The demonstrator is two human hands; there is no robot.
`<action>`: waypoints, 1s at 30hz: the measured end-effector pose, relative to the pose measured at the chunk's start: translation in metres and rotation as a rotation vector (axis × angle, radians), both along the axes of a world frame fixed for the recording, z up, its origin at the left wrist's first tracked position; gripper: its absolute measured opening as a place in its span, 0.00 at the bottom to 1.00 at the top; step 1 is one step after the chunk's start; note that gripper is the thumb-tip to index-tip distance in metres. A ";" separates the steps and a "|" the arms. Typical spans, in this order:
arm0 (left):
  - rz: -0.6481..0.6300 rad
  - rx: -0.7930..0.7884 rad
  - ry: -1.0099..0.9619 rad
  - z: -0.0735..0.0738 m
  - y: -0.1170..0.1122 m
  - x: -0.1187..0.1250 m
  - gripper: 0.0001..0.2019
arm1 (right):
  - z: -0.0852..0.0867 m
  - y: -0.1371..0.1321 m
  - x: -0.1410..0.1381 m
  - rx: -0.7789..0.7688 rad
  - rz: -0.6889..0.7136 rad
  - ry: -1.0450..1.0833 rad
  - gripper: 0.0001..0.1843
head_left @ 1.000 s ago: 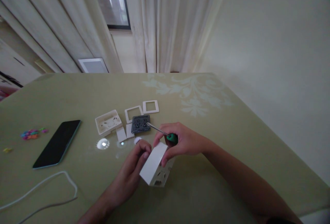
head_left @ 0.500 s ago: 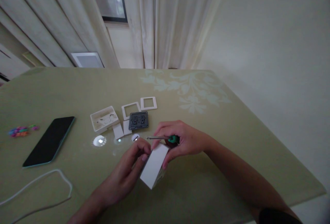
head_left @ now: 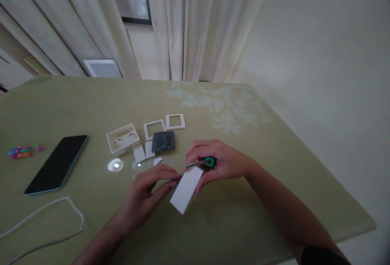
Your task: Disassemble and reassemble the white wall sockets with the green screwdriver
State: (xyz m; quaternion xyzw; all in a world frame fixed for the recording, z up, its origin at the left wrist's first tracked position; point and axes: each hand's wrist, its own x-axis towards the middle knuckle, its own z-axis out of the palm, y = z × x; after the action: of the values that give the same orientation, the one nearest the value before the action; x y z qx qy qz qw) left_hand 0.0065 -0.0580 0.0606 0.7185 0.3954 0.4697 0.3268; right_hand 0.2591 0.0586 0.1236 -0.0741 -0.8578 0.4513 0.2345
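A white plastic box [head_left: 186,192], tilted on edge, is gripped by my right hand [head_left: 224,161] above the near part of the table. The same hand also keeps a screwdriver [head_left: 210,162] with a green handle, its metal shaft pointing left across the top of the box. My left hand [head_left: 149,192] is closed, thumb and fingertips pinched together at the box's left side. What is between those fingertips is too small to make out. The box's left face is turned away from me.
Beyond my hands lie an open white box [head_left: 123,140], a dark grey switch module [head_left: 163,141], two white frames [head_left: 175,121] and small white plates [head_left: 139,154]. Leftward are a black phone [head_left: 57,165], colourful small pieces [head_left: 21,151] and a white cable [head_left: 45,206].
My right hand and the white box have shifted slightly up and right. The screwdriver has moved right, closer over the box. My left fingertips have drawn into a pinch at its side.
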 end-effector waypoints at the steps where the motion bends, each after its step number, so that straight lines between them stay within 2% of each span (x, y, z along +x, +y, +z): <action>1: 0.001 0.022 0.010 -0.002 0.001 0.000 0.08 | 0.000 0.001 0.000 -0.006 0.007 -0.004 0.22; 4: -0.012 0.022 0.063 -0.009 -0.001 0.000 0.08 | -0.002 0.001 -0.001 -0.031 0.044 -0.037 0.22; 8: -0.024 -0.080 0.120 -0.014 -0.007 0.000 0.07 | -0.005 0.000 -0.004 -0.051 0.055 -0.040 0.22; 13: -0.192 -0.306 0.164 -0.015 -0.013 -0.003 0.09 | -0.010 -0.003 -0.008 -0.037 0.094 -0.053 0.24; 16: -0.244 -0.362 0.156 -0.013 -0.015 -0.003 0.10 | -0.011 -0.004 -0.009 -0.033 0.128 -0.055 0.23; 20: -0.180 -0.308 0.100 -0.010 -0.011 -0.004 0.09 | -0.007 -0.003 -0.005 -0.058 0.107 -0.058 0.22; 26: -0.045 -0.040 0.091 -0.014 0.000 -0.005 0.06 | -0.006 0.002 -0.001 -0.073 0.072 -0.036 0.22; 30: -0.030 -0.047 0.133 -0.016 -0.003 -0.003 0.07 | -0.009 0.001 -0.005 -0.052 0.107 -0.040 0.21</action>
State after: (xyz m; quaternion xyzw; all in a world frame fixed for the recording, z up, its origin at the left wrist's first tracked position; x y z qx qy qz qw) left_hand 0.0038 -0.0612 0.0444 0.7459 0.4166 0.4065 0.3237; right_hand 0.2543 0.0599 0.1146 -0.0433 -0.8531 0.4837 0.1907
